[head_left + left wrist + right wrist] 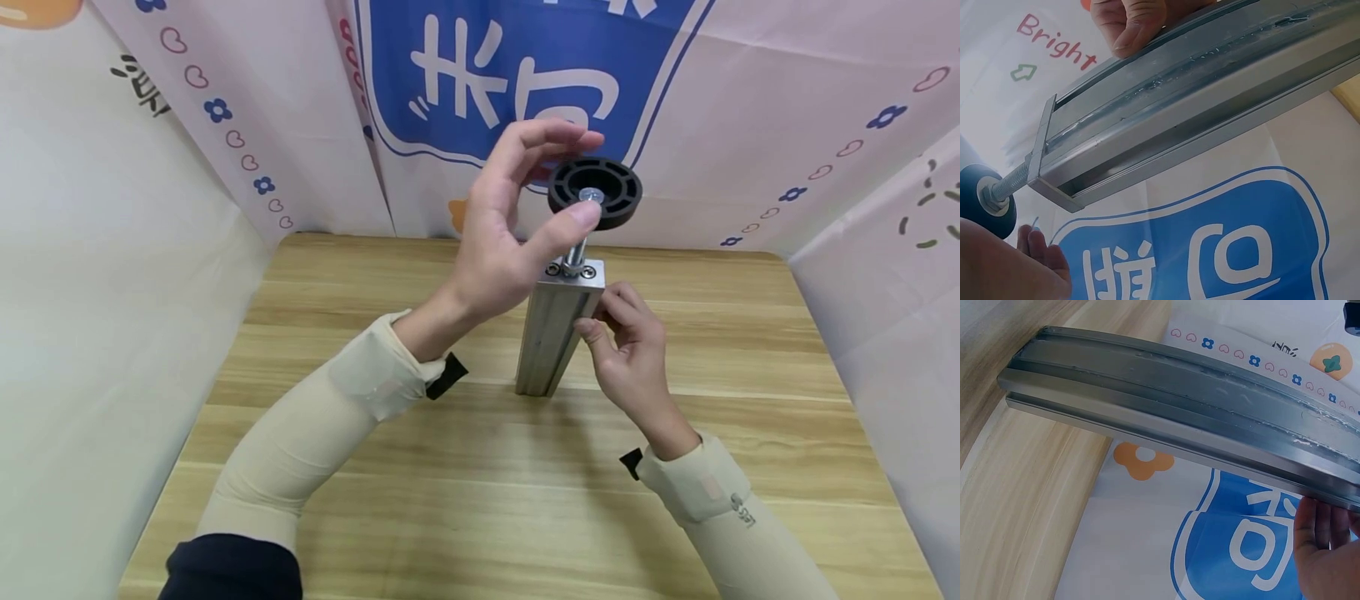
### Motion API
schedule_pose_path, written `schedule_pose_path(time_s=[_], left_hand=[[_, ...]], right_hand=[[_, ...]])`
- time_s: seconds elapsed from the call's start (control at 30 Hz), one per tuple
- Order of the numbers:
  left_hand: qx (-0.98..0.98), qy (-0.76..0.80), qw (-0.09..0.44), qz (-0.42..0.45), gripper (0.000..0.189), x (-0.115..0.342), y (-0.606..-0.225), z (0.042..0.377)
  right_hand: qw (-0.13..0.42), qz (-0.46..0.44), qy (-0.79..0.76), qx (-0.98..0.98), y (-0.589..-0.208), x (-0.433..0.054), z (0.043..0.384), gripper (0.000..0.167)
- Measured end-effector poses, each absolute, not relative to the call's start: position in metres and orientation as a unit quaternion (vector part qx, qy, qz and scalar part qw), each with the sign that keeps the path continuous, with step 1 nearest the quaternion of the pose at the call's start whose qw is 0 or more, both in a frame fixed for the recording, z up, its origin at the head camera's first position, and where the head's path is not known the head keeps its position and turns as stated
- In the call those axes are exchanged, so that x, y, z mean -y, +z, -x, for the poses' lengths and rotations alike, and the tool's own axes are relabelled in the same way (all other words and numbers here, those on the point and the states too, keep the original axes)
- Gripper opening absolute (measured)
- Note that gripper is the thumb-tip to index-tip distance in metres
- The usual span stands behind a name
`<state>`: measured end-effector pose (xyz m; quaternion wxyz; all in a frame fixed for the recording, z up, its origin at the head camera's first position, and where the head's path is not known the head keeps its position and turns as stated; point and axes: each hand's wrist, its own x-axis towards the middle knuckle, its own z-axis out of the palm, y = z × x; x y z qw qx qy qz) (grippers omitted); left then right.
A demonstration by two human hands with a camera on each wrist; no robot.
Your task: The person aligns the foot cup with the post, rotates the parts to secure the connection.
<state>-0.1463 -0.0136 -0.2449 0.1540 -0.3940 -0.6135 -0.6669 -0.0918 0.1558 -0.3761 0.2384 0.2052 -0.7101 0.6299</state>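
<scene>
An aluminium profile [558, 333] stands upright on the wooden table, with grooves along its sides. Screws fix a flat end plate [1040, 147] to its top. A threaded rod [1011, 181] rises from that plate and carries a round black levelling foot [626, 196], its ribbed face upward. My left hand [498, 225] curls around the foot, thumb over the near rim and fingers behind the far side. Lower down, my right hand [633, 358] grips the profile's right side near the top, thumb in front. The right wrist view shows the profile's long grooved face [1179, 394].
The wood-grain table [450, 483] extends around the profile. Behind it hangs a printed white sheet with a blue sign [465, 108], and pale side walls [90, 275] stand left and right. Black tabs [447, 377] stick out at the sleeve cuffs.
</scene>
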Motion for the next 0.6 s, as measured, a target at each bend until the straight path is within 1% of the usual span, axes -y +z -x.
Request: schedule_pose_path(time_s=[0.07,0.2,0.37,0.6], left_hand=[[0.622,-0.658,0.172,0.388,0.059,0.0135,-0.2447,0.1467],[0.627,-0.656,0.182,0.379,0.064,0.0135,-0.2439,0.146],[0.622,-0.665,0.178,0.374,0.071,0.0131,-0.2423,0.1452],[0.617,-0.677,0.163,0.366,0.07,0.0136,-0.2423,0.1444]], right_hand=[[0.239,-0.207,0.631,0.708,-0.3763,-0.1558,0.092,0.029],[0.24,-0.21,0.633,0.706,-0.3769,-0.156,0.0914,0.031],[0.239,-0.21,0.631,0.707,-0.3772,-0.1563,0.0908,0.034],[0.239,-0.211,0.629,0.709,-0.3769,-0.1557,0.091,0.035]])
